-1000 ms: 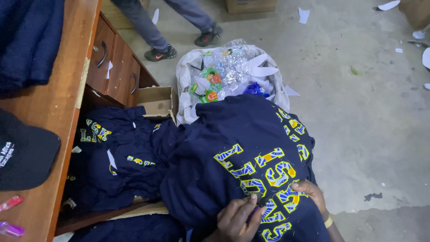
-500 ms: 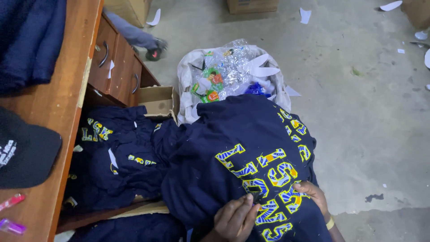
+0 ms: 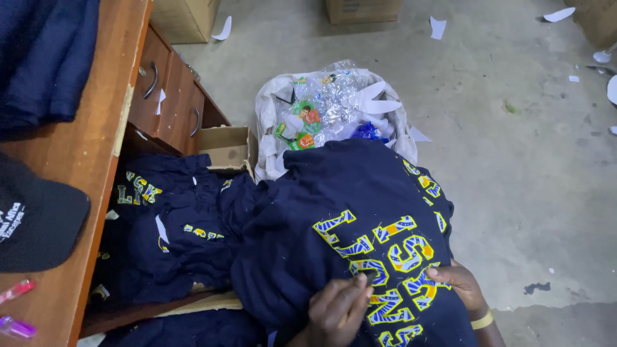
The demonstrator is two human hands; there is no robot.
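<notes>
Concrete floor (image 3: 514, 167), wooden worktop (image 3: 83, 160) at left. Navy shirt (image 3: 334, 212) with patterned lettering, near centre: left hand (image 3: 337, 311) pinches its fabric; right hand (image 3: 459, 286) presses flat, fingers apart.

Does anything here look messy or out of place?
Yes. Torn white paper scraps lie scattered over the grey concrete floor, and navy printed garments spill in a loose heap beside the brown wooden desk. A white sack of crumpled plastic wrappers stands open.
</notes>
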